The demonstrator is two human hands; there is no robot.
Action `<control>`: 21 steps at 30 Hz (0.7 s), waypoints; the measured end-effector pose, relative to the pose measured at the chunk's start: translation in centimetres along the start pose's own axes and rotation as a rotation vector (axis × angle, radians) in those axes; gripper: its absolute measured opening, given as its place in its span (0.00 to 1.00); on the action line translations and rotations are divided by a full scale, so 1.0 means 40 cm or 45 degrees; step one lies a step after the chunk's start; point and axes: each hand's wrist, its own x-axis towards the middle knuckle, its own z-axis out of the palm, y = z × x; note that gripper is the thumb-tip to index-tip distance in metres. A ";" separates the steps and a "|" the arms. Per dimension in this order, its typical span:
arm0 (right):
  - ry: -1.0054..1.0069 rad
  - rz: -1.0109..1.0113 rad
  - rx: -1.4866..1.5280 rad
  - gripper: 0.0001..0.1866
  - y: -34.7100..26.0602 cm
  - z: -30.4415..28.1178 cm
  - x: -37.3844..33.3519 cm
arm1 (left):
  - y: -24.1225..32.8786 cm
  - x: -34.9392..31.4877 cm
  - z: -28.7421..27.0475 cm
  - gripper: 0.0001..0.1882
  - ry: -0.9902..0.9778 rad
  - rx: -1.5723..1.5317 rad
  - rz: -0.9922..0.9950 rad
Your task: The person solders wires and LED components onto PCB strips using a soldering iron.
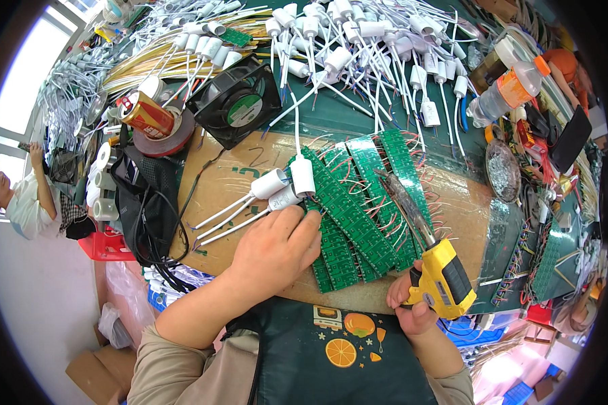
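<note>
Head view: right hand [412,300] grips yellow soldering gun [444,280]; left hand [277,239] curled (hold unclear) at green boards [350,208].

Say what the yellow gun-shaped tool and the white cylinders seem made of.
Yellow gun-shaped tool: probably moulded plastic body, smooth yellow with black panels; its shaft looks like metal, dull grey. White cylinders: likely plastic or ceramic; smooth, uniform white leaves either open.

The window [28,75] glares white while fisheye distortion bends straight edges.

Green table [331,118] here, a brown board [226,185] on it bearing green circuit boards [348,209] mid-frame, white sockets [338,59] crowding the top!
</note>
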 end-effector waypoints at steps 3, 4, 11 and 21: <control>-0.012 0.053 0.007 0.44 -0.004 0.002 -0.001 | -0.003 0.002 -0.002 0.18 -0.003 0.010 0.010; -0.013 0.054 0.006 0.44 -0.005 0.002 -0.003 | -0.003 0.003 -0.003 0.18 0.000 0.016 0.021; -0.132 0.155 -0.111 0.31 0.001 -0.026 -0.023 | 0.001 0.000 0.001 0.20 0.077 -0.026 0.012; -0.253 0.065 -0.579 0.19 0.010 -0.051 -0.046 | 0.000 0.005 0.006 0.21 0.094 -0.026 0.019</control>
